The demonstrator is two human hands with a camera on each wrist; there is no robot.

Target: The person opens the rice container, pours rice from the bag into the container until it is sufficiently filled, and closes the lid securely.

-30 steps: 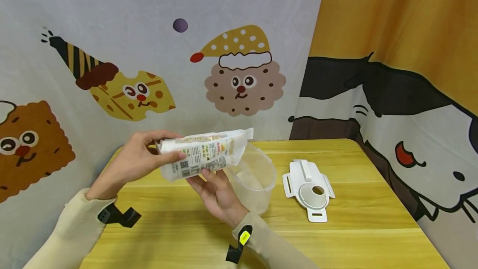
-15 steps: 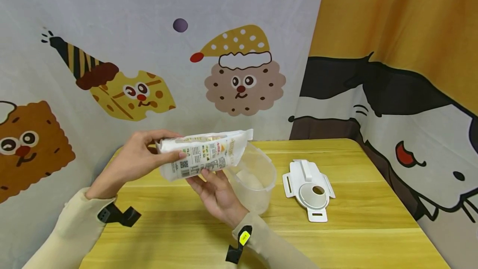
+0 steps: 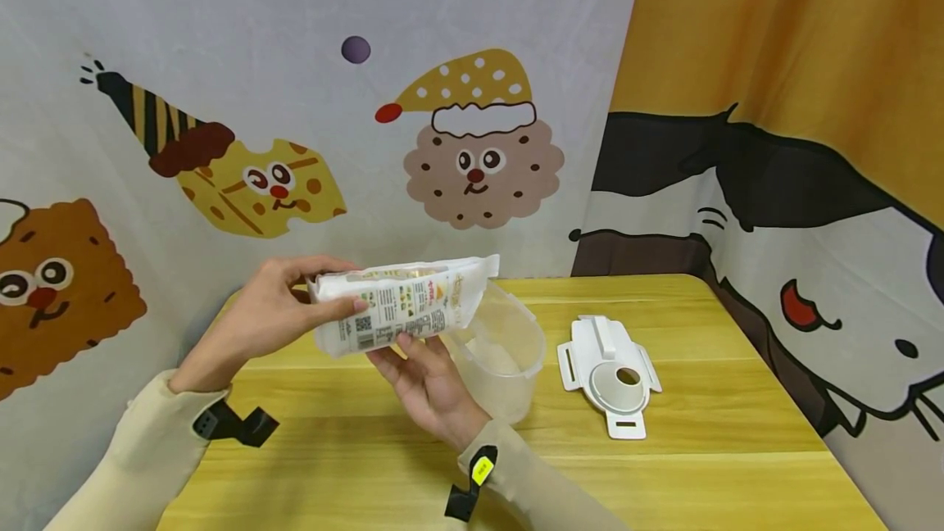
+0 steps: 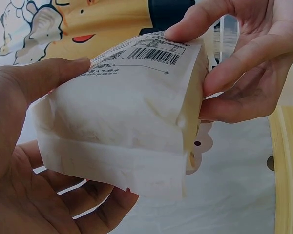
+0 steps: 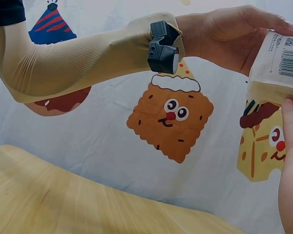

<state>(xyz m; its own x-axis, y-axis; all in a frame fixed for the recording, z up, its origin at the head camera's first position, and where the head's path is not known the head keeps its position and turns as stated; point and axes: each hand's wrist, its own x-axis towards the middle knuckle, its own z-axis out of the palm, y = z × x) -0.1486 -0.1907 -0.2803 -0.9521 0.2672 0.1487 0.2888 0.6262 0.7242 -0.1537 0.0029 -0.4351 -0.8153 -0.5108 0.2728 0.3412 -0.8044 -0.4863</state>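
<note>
Wooden table; both hands, part-curled, grip tilted white bag.

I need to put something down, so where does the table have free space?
Bare tabletop lies right of the white lid, and between the sleeves. Crowded: left of the clear container, where the bag, left hand and right hand are.

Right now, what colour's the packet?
The packet is mostly white, with small coloured print; best in the head view.
</note>
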